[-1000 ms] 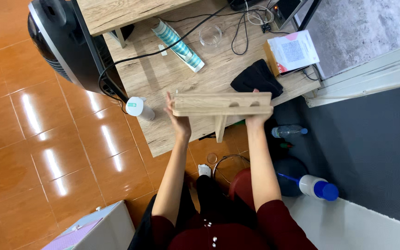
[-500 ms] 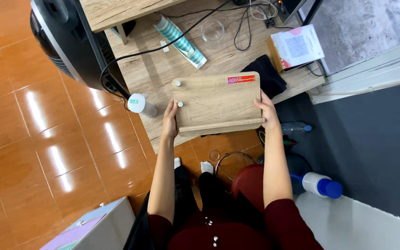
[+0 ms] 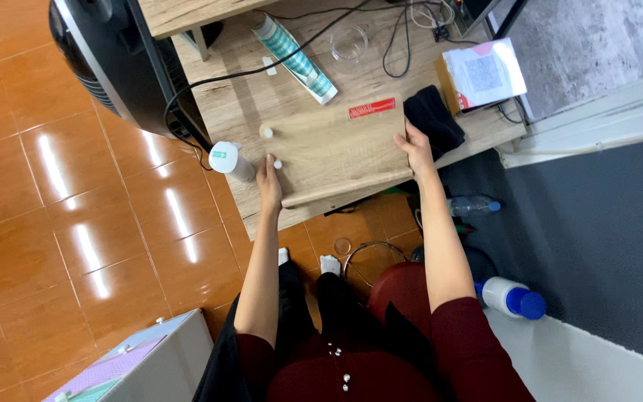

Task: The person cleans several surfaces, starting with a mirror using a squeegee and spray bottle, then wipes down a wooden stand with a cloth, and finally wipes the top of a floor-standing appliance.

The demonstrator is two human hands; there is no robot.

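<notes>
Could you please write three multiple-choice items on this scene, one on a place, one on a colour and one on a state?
1. Where does the red label sit on the wooden panel?
A. near its far edge
B. at its near edge
C. at its centre

2. What colour is the cap of the white bottle on the floor?
A. green
B. blue
C. yellow

3. How is the panel held?
A. by one hand alone
B. it lies untouched
C. by both hands at its side edges

Answers: 1 A, the red label lies along the edge farthest from the person. 2 B, the cap is blue. 3 C, the left hand and right hand grip opposite sides.
</notes>
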